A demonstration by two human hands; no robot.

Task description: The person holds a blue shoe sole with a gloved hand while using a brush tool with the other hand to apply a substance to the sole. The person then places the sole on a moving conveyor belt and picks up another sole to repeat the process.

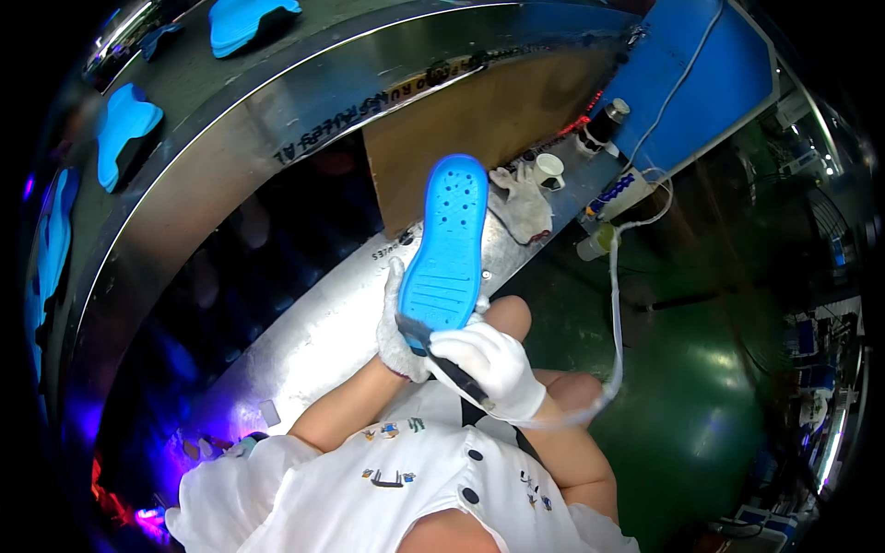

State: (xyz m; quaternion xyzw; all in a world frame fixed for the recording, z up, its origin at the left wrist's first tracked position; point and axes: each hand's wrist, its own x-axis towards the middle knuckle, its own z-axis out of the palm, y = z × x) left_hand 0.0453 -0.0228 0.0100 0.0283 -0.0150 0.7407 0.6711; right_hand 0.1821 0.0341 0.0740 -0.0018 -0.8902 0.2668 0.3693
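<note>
Head view: white-gloved fingers (472,343) of the right hand (489,364) close around a dark hand tool (442,355), its tip at the heel of a bright blue shoe sole (449,247). The left hand (396,332), also gloved, wraps the sole's heel from beneath and holds it upright over a curved steel bench (304,341). Done well, this step likely calls for a firm hold and a steady, light tool tip along the edge. A pale hose (615,304) runs from the tool. Counted: one sole in hand, at least four more blue soles (124,129) on the conveyor, one spare glove (524,198), one white cup (550,170).
</note>
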